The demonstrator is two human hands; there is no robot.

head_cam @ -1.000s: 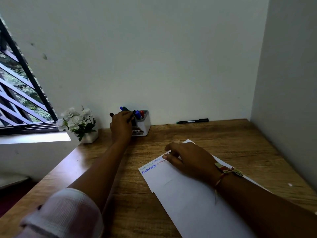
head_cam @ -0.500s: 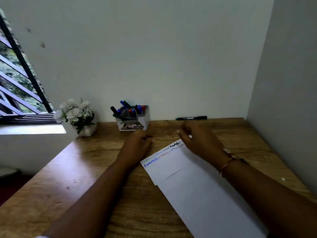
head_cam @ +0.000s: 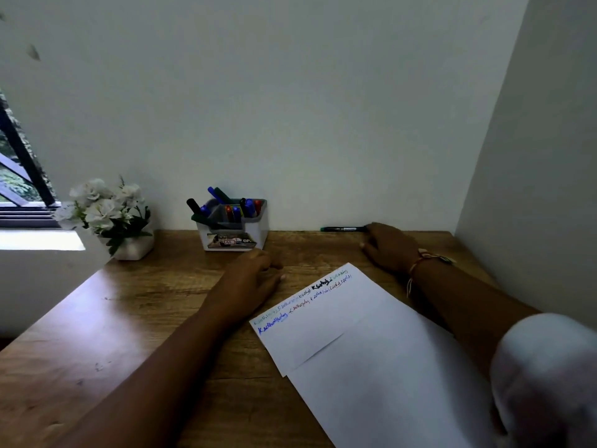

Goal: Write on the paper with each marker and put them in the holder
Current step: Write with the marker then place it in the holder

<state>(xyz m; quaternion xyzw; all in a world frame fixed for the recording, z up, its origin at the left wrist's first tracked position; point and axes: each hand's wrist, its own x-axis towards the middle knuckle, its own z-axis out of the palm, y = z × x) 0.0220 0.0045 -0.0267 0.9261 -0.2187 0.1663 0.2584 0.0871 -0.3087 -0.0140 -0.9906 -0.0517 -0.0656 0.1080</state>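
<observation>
Against the back wall, fingertips of the right hand [head_cam: 389, 247] meet the lone marker [head_cam: 343, 228], grip unclear; the left hand [head_cam: 255, 273] rests loosely curled, empty, beside the paper [head_cam: 326, 321]; the holder [head_cam: 258, 229] contains blue, green, black and red markers [head_cam: 222, 194]

Wooden tabletop [head_cam: 129, 334], set in a wall corner. Back left: white pot of white flowers [head_cam: 134, 247]. Back middle: white holder [head_cam: 260, 229] with markers in it, against the wall. Back right: dark marker [head_cam: 342, 228] flat along the wall. Front right: two overlapping sheets of paper [head_cam: 387, 383], with handwriting on the under sheet's far edge. Left hand [head_cam: 255, 273] rests on the wood between holder and paper, fingers loosely curled. Right hand [head_cam: 387, 247] is palm-down, fingertips at the marker's right end; grip unclear.
</observation>
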